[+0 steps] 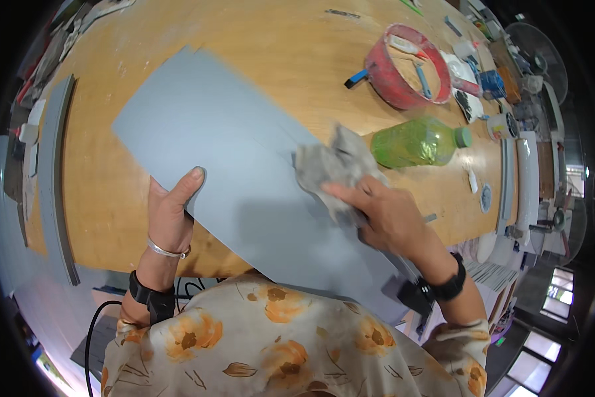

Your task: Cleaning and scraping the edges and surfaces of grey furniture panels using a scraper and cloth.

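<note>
A flat, smooth grey-blue panel (238, 139) slants across the front of the wooden table, its near end close against my body. My left hand (173, 208) grips its left edge, the thumb lying on the top face and the fingers hidden underneath. In my right hand (393, 215) is a crumpled grey-white rag (330, 165), pressed on the panel near its right edge and partly overhanging it. The rag is slightly smeared by motion.
A green-tinted plastic bottle (413, 142) lies on its side just right of the rag. Behind it stands a red pan (393, 83) with small tools in it. Long grey strips (57, 178) line the table's left edge; jars and tools crowd the right.
</note>
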A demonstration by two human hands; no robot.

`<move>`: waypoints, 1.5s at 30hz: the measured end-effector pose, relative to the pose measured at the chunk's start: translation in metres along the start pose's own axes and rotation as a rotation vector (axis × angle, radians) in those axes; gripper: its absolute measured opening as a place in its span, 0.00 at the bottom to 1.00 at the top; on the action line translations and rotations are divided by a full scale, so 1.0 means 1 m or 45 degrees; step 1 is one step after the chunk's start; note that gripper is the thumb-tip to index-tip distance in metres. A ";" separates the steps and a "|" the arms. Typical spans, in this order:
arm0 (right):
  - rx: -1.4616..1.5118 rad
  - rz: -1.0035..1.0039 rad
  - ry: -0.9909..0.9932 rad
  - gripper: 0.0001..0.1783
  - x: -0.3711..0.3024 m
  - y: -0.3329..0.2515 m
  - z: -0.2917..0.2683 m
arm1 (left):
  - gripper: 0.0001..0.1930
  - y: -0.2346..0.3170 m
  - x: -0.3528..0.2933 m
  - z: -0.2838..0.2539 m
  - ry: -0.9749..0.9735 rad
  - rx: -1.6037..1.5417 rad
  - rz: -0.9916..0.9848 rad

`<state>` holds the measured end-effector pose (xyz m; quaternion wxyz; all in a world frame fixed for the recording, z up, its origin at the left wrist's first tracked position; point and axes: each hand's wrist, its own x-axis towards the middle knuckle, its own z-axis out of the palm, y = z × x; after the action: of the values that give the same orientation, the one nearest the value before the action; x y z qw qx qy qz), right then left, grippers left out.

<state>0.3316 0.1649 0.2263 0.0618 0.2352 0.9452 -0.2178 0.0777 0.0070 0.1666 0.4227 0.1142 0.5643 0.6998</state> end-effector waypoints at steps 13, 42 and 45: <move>-0.045 -0.120 0.122 0.33 0.015 -0.003 -0.004 | 0.27 0.002 0.001 0.002 -0.025 0.090 0.041; 0.439 0.597 0.870 0.12 -0.155 0.137 0.010 | 0.20 0.009 0.024 -0.016 0.002 0.149 -0.112; 0.178 0.642 0.875 0.22 -0.165 0.153 0.029 | 0.18 0.012 0.024 -0.017 0.016 0.238 -0.125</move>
<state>0.5501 0.2044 0.1777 -0.2216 0.5213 0.8067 -0.1685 0.0468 0.0126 0.1637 0.4406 0.1211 0.6347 0.6232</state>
